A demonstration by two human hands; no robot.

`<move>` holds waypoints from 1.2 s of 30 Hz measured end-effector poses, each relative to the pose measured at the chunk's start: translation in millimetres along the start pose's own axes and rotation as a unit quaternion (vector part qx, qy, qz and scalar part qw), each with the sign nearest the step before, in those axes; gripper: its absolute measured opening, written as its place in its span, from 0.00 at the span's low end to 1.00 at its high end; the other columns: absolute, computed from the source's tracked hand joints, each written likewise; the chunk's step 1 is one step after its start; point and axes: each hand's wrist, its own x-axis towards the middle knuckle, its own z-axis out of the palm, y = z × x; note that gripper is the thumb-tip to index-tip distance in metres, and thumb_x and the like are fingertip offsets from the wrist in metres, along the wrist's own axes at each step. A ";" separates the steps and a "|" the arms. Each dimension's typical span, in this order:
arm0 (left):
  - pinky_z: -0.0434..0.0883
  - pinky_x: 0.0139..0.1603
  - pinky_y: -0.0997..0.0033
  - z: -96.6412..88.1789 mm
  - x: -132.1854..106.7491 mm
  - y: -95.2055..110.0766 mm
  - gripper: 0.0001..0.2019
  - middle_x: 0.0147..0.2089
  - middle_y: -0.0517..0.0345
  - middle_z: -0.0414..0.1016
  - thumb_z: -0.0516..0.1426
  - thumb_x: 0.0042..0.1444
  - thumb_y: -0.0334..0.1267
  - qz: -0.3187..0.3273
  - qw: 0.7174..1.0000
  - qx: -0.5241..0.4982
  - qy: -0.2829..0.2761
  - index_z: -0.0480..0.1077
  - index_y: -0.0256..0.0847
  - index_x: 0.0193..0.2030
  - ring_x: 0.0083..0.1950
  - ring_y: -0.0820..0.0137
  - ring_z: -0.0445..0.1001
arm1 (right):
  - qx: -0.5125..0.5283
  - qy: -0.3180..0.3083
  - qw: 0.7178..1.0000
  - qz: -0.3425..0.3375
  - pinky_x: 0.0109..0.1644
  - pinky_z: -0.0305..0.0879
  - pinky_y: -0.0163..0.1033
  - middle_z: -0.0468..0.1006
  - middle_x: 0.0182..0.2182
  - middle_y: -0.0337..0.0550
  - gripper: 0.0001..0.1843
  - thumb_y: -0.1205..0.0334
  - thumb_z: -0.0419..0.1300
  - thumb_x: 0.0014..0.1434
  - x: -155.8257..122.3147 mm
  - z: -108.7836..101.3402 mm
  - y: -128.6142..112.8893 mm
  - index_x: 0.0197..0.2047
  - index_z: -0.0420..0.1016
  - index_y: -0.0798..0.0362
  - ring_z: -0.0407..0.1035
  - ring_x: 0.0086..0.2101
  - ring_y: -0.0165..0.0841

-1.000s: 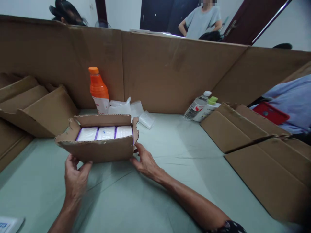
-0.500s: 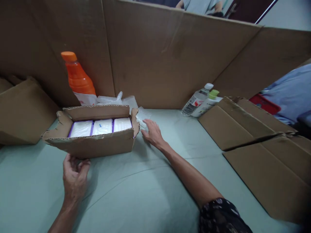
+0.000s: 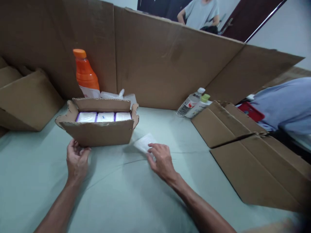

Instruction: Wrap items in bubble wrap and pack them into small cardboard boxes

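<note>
An open cardboard box with ragged edges stands left of centre, holding a row of white packs with purple edges. At its lower left corner, my left hand has its fingers curled at the side and its thumb in front, closed on that corner. My right hand pinches a flat, whitish plastic packet between thumb and fingers, just right of the box. The packet's near end is hidden by the fingers.
Behind the box stand an orange bottle and clear plastic packaging. A water bottle and a green-capped bottle lean near cardboard boxes at right. Another carton is left. Cardboard panels wall the back; a person is beyond.
My right hand has taken the plastic packet from beside the box and drawn it nearer to me. The left hand stays at the box's corner. The view has shifted slightly.
</note>
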 end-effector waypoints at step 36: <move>0.77 0.46 0.59 -113.9 -132.4 33.9 0.48 0.53 0.46 0.78 0.68 0.45 0.57 -0.220 0.971 0.046 -0.075 0.61 0.43 0.71 0.46 0.59 0.80 | 0.167 -0.157 0.970 0.085 0.64 0.64 0.59 0.76 0.59 0.57 0.17 0.64 0.69 0.58 4.5 38.8 -70.5 0.51 0.78 0.55 0.70 0.59 0.50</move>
